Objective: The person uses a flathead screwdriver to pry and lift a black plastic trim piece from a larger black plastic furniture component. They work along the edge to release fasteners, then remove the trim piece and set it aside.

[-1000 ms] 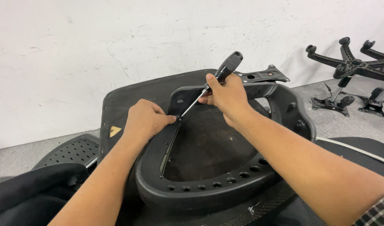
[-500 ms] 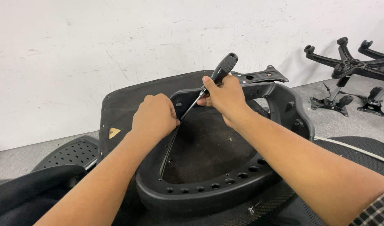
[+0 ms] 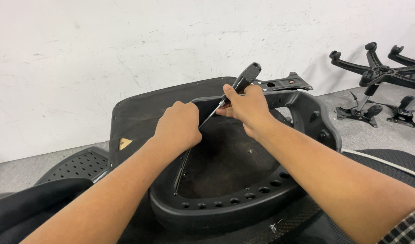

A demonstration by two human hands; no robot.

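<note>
On a grey concrete floor (image 3: 44,158) before a white wall, a black plastic chair-seat frame (image 3: 225,210) lies on a black fabric seat pad (image 3: 135,108) bearing 1 small yellow triangular label (image 3: 124,143). The left hand (image 3: 178,126) is clenched on the frame's rim; the right hand (image 3: 246,108) grasps a black-handled screwdriver (image 3: 243,81), tip angled down toward the left hand.

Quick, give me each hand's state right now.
Left hand: closed in a grip on the rim of the black chair frame.
Right hand: closed in a grip around the screwdriver.

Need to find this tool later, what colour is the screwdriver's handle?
Black, seen in the head view: the screwdriver handle sticks up from the right hand.
</note>
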